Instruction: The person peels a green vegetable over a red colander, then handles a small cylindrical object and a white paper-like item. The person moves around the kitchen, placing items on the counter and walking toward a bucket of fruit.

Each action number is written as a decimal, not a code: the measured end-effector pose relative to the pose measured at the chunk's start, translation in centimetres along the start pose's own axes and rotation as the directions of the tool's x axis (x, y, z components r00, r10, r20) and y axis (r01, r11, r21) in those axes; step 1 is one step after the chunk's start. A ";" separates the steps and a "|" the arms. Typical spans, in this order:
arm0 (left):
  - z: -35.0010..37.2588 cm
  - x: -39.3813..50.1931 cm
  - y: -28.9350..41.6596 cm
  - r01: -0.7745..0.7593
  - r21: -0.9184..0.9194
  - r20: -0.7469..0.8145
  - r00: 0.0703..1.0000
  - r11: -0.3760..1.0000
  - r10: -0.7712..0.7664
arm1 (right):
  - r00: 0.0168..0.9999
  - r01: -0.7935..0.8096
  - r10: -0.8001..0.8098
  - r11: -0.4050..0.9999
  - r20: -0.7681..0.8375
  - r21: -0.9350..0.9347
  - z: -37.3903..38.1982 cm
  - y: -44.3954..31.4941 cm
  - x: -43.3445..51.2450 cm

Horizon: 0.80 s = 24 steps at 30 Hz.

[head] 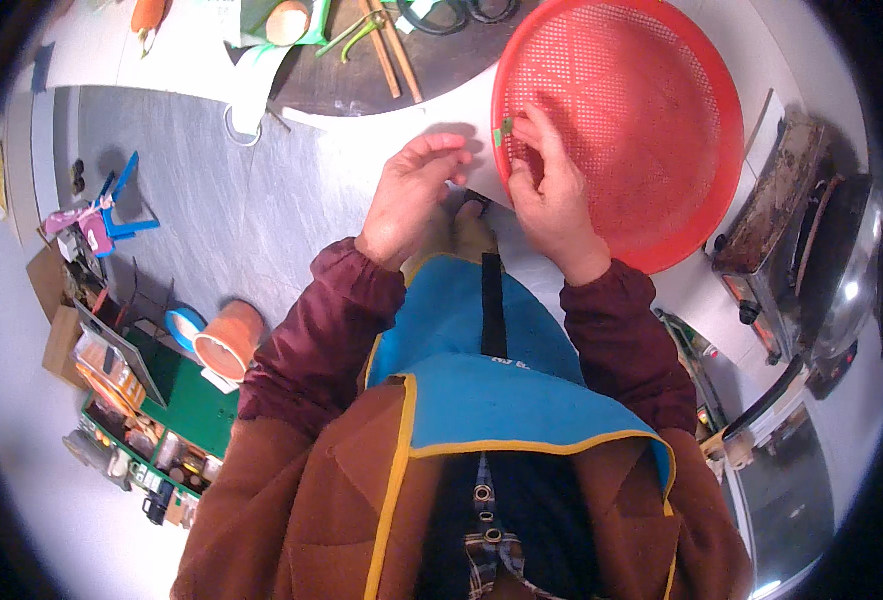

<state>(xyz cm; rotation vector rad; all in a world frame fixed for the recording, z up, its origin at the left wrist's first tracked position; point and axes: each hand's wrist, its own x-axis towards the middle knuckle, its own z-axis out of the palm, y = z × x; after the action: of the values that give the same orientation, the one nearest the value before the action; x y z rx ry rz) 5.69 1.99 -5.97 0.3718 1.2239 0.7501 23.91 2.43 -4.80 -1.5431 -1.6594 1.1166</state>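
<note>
My left hand [416,193] is raised in front of me with its fingers loosely bent. Nothing shows in it, and it stays apart from the basket. Over the left rim of a round red plastic mesh basket [636,142] is my right hand [557,191], thumb and fingers spread apart. Its fingertips are by a small green piece [506,126] at the rim; whether they touch it is hard to tell. A second, lighter green bit [497,138] lies on the rim beside it. The basket's visible inside holds no large item.
A dark round board [321,82] bears wooden chopsticks [392,56], a green stem [362,36] and black-handled scissors [441,16]. A carrot [148,16] lies on the white counter [178,52]. Right of the basket stands a stained gas stove [771,202]. An orange bucket [231,341] is behind my left side.
</note>
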 end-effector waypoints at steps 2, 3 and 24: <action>-0.3 -0.2 -0.3 -0.006 -0.023 -0.007 1.000 1.000 0.006 | 1.000 -0.028 0.028 0.999 0.011 0.029 -0.2 -0.2 0.0; -0.3 -0.4 -0.3 -0.009 -0.042 -0.011 1.000 0.999 0.009 | 1.000 -0.018 0.018 1.000 0.006 0.025 -0.3 -0.2 0.0; -1.4 -3.9 -2.0 -0.008 -0.034 0.010 1.000 0.999 0.008 | 1.000 0.024 -0.025 0.999 -0.006 -0.032 -1.1 -0.4 -1.9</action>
<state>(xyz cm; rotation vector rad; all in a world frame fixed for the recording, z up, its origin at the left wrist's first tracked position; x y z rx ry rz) 4.40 -2.28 -4.94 0.3525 1.1991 0.7740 24.96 0.75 -3.75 -1.5407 -1.6952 1.0762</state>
